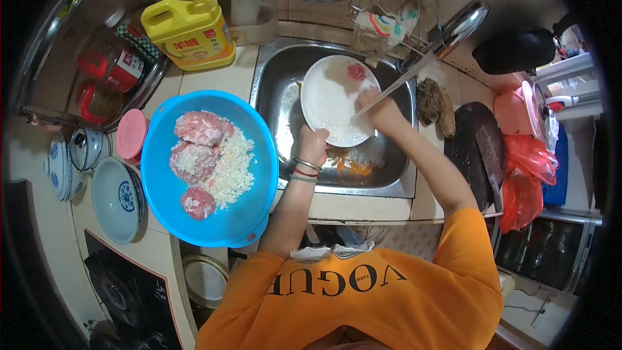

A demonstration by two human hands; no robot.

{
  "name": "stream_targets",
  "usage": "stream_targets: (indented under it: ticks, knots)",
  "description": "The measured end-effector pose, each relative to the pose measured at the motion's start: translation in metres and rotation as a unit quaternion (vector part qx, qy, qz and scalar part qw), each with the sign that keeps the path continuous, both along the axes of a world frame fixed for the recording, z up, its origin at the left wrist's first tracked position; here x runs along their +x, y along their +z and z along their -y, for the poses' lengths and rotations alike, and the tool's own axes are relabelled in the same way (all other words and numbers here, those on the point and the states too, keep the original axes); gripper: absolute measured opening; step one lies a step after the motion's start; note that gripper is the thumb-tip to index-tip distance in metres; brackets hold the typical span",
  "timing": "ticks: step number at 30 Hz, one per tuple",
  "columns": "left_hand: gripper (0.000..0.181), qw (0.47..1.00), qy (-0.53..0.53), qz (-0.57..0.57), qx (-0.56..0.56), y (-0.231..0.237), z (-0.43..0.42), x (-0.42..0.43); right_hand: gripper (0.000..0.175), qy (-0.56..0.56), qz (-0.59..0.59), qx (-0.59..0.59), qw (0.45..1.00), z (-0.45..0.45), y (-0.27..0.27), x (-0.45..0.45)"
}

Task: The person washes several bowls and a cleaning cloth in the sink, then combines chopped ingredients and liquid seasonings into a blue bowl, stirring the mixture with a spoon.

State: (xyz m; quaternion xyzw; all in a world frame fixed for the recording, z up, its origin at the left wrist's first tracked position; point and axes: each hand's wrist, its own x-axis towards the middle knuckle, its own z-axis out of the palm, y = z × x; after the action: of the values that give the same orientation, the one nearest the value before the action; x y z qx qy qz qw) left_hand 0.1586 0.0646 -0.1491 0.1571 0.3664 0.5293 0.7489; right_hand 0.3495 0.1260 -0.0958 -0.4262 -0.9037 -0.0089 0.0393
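Note:
A white plate (335, 102) with a pink rose design tilts inside the stainless steel sink (282, 141), wet and with some water in it. My left hand (315, 145) grips its near rim, thumb over the edge. My right hand (380, 109) lies over the plate's right inner side, its fingertips blurred against the surface. From the chrome faucet (459, 29), a stream of water falls past my right hand into the plate. Orange scraps (357, 167) lie in the wet sink bottom. What my right fingers do underneath is hidden.
Left of the sink, a blue plastic basin (160, 189) holds lumps of raw ground meat and white chopped bits. Behind it stands a yellow pump jug (189, 34). A scrubber (430, 102), dark cutting board (466, 150) and cleaver (488, 155) lie at right; a black stove (126, 296) is at lower left.

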Motion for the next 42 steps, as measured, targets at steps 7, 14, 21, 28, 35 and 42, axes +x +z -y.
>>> stream_targets:
  ticks: [7, 14, 21, 28, 35, 42]
  knots:
    - [0.056, 0.998, -0.024, -0.053, -0.01, 0.001, 0.0, 0.017, 0.02, -0.092, -0.165, 0.208, 0.96, -0.038, -0.015, -0.049]
    - [0.058, 0.996, -0.012, 0.077, -0.036, 0.006, 0.007, 0.005, 0.016, 0.074, -0.308, -0.105, 0.943, -0.004, -0.004, -0.097]
    - [0.063, 0.997, -0.038, 0.066, -0.028, 0.004, -0.005, -0.005, 0.021, 0.066, -0.04, 0.148, 0.986, -0.042, 0.037, -0.041]
    - [0.06, 0.995, 0.061, -0.078, -0.026, -0.03, -0.01, 0.004, 0.022, -0.164, -0.133, -0.227, 0.951, 0.014, -0.015, -0.017]
    - [0.054, 0.997, 0.044, -0.055, -0.006, 0.001, -0.003, 0.01, 0.024, -0.104, -0.087, 0.109, 0.985, 0.0, -0.023, -0.025]
    - [0.043, 0.993, -0.007, 0.118, -0.022, 0.007, 0.0, 0.01, 0.036, -0.176, -0.212, 0.105, 0.956, -0.009, -0.007, -0.033]
